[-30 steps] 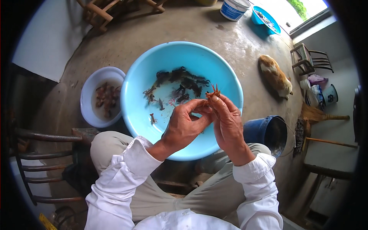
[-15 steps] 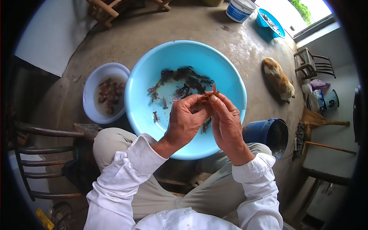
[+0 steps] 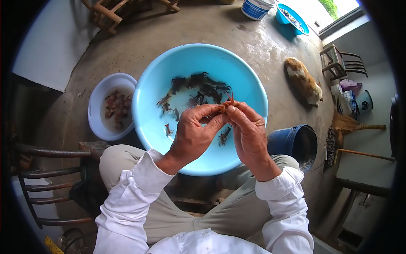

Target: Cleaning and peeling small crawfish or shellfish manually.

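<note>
Over a large light-blue basin (image 3: 158,142), both my hands meet on one small reddish crayfish (image 3: 229,100). My left hand (image 3: 195,133) pinches it from the left, thumb against fingers. My right hand (image 3: 249,133) grips it from the right, thumb tip on its near side. Only a red claw and a bit of shell stick out above the fingertips; the rest is hidden. Dark crayfish (image 3: 203,86) lie clustered in the basin's far part. A lone crayfish (image 3: 168,129) sits left of my hands, and another (image 3: 224,136) lies between my wrists.
Left of the basin stands a smaller pale-lavender basin (image 3: 94,111) with reddish crayfish pieces in cloudy water. A dark-blue bucket (image 3: 284,142) is at the right. A brown-and-white animal (image 3: 302,80) lies on the floor beyond it. A wooden chair (image 3: 55,173) is close on the left.
The whole view has shifted slightly, so the basin appears a little further left. Both hands still grip the crayfish, with my left hand slightly lower in the picture.
</note>
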Demonstrator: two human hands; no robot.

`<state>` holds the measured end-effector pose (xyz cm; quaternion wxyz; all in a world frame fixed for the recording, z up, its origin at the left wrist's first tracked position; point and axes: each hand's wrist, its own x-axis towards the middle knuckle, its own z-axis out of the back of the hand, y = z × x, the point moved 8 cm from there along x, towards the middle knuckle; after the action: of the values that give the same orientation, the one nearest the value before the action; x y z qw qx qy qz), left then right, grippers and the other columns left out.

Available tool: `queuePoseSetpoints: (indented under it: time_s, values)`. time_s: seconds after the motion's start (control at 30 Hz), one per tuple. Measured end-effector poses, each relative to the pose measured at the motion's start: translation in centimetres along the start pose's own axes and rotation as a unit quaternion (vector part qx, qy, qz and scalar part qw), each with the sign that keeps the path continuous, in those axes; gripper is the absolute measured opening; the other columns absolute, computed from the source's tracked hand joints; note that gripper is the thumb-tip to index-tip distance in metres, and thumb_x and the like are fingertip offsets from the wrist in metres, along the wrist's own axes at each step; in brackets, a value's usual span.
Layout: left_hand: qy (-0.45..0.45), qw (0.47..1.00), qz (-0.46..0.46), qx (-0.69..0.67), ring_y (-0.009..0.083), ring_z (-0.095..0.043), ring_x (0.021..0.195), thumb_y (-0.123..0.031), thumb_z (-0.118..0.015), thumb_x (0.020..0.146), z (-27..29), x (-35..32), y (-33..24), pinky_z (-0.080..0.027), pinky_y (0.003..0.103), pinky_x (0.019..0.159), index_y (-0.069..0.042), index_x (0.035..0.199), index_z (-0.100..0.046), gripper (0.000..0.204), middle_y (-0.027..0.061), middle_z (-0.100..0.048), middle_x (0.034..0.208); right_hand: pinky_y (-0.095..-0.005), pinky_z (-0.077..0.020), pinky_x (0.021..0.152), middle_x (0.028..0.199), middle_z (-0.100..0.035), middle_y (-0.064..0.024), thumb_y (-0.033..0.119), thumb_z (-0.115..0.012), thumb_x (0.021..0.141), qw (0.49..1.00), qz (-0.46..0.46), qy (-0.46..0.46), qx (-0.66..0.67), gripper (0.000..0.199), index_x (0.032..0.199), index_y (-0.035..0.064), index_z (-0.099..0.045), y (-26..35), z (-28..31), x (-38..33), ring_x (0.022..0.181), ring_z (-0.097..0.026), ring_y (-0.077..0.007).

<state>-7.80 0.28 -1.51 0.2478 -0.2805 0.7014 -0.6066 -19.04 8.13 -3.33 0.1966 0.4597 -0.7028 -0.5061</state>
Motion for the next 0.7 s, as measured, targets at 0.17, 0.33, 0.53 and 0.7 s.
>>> queuePoseSetpoints:
  time_s: [0.17, 0.33, 0.53, 0.7]
  values:
    - [0.023, 0.999, 0.009, -0.040, 0.0112, -0.068, 0.089, -0.014, -0.069, 0.097, -0.2, 0.1, 0.2, -0.055, 0.025, 0.077, 0.001, 0.116, -0.071, 0.024, 0.0084, -0.075, 0.100, -0.0262, -0.0458, 0.086, 0.099, -0.066, -0.0033, 0.007, -0.068, 0.095, 0.999, 0.020, 0.006, -0.035, 0.016, 0.107, -0.0027, -0.072, 1.0, 0.3, 0.0, 0.094, -0.060, -0.0103]
    - [0.066, 0.957, 0.132, -0.249, 0.0125, -0.067, 0.083, -0.012, -0.070, 0.096, -0.4, -0.3, 2.5, -0.057, 0.028, 0.070, -0.001, 0.112, -0.071, 0.019, 0.0070, -0.072, 0.097, -0.0241, -0.0480, 0.073, 0.094, -0.067, -0.0045, 0.005, -0.068, 0.094, 0.972, 0.069, -0.002, -0.224, 0.008, 0.098, -0.0012, -0.071, 3.0, 0.0, -0.6, 0.086, -0.061, -0.0085]
    - [0.072, 0.922, 0.171, -0.340, 0.0161, -0.069, 0.082, -0.010, -0.070, 0.094, -2.6, -1.2, 2.5, -0.060, 0.031, 0.069, 0.000, 0.112, -0.068, 0.021, 0.0086, -0.069, 0.097, -0.0233, -0.0449, 0.072, 0.093, -0.062, -0.0073, -0.001, -0.065, 0.093, 0.952, 0.132, 0.030, -0.276, 0.006, 0.095, -0.0059, -0.067, 5.2, -0.6, -1.6, 0.083, -0.059, -0.0123]
    - [0.069, 0.960, 0.095, -0.254, 0.0099, -0.065, 0.074, -0.016, -0.074, 0.094, -2.5, -0.9, 3.2, -0.055, 0.025, 0.066, 0.000, 0.112, -0.071, 0.024, 0.0053, -0.071, 0.092, -0.0241, -0.0438, 0.074, 0.090, -0.059, -0.0057, -0.004, -0.064, 0.091, 0.953, 0.135, 0.033, -0.268, 0.005, 0.094, -0.0069, -0.068, 4.8, -0.1, -1.6, 0.082, -0.056, -0.0120]
